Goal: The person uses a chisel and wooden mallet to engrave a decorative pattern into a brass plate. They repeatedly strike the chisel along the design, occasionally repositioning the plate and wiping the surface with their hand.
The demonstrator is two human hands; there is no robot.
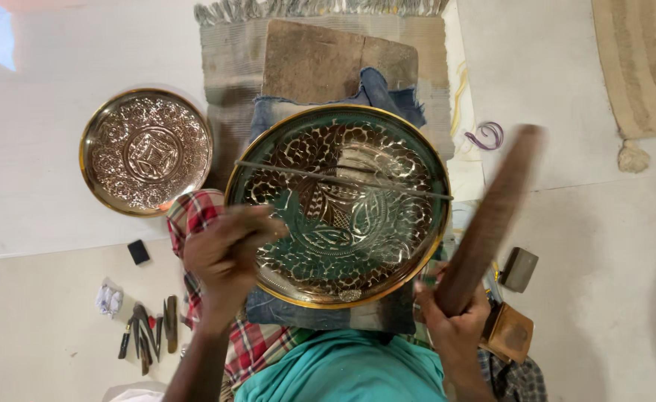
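Wooden mallet [488, 216] is clamped at its lower end by the right hand [454, 316], its head blurred above the grip. A thin chisel (barely seen) is pinched by the left hand [224, 257] against the engraved brass plate [339, 205], just right of that grip.

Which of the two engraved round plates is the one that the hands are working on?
The larger plate, with green patches, on the person's lap. The left hand touches its rim. The smaller plate lies apart on the floor.
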